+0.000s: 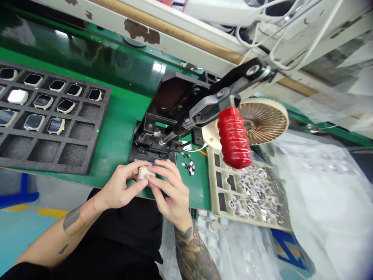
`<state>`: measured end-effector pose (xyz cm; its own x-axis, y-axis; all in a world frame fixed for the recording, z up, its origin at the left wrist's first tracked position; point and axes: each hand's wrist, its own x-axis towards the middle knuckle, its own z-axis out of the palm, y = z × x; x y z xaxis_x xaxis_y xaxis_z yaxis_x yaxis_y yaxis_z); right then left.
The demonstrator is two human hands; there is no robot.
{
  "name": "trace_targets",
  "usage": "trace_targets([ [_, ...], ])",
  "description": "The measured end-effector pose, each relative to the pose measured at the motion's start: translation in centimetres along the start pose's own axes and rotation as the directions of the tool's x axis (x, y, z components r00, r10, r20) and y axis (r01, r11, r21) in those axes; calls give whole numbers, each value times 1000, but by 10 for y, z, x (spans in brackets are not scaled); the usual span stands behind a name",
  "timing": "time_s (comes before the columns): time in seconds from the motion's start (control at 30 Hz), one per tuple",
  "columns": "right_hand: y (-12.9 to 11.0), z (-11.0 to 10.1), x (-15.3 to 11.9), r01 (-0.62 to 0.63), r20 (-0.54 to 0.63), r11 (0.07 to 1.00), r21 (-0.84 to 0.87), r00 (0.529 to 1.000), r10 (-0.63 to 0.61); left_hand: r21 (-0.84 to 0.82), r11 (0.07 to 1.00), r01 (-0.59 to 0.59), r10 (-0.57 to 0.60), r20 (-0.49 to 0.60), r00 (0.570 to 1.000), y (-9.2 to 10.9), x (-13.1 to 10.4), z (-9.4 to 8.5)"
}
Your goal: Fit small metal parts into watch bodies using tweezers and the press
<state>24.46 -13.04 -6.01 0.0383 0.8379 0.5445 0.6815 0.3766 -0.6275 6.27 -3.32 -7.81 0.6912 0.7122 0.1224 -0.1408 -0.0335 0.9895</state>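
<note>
A small pale, squarish piece [143, 172], shaped like a watch case, is held between both hands just in front of the black press. My left hand [122, 184] pinches it from the left with thumb and fingers. From the right, my right hand [170, 188] grips the same piece with its fingertips. The black press [171, 112] stands right behind the hands, and its red handle [234, 138] points down at the right. Fingers cover part of the piece.
A dark foam tray [75, 155] with several watches lies on the left. Small red-and-black parts [189, 167] are scattered right of the press. Further right are a fan [262, 120], a beige tray [214, 198] with many small metallic parts, and plastic sheeting [329, 186].
</note>
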Motion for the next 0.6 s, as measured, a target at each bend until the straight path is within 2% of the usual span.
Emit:
trace_targets([
  [0.07,1,-1,-2,-11,-42,999,-38,999,9,-36,999,15,-15,-5,1000,0,0,0],
  [0.17,2,-1,-4,-147,-164,989,28,975,150,-87,995,47,-47,-4,999,-1,1,0],
  [0.27,1,1,-3,-234,-108,965,122,963,247,-78,995,65,-63,22,998,-1,1,0],
  [0.33,-1,3,-3,-234,-77,960,153,966,248,-8,998,61,-60,59,996,0,0,-2],
  [0.4,-4,5,-3,-217,-96,962,166,967,234,94,995,15,-23,91,996,0,-2,-3],
  [0.5,-11,4,-4,-204,-102,966,160,970,222,229,968,-102,83,95,992,1,-6,-2],
  [0.6,-15,-11,7,-218,-19,974,62,975,219,181,978,-103,91,72,993,1,-7,3],
])
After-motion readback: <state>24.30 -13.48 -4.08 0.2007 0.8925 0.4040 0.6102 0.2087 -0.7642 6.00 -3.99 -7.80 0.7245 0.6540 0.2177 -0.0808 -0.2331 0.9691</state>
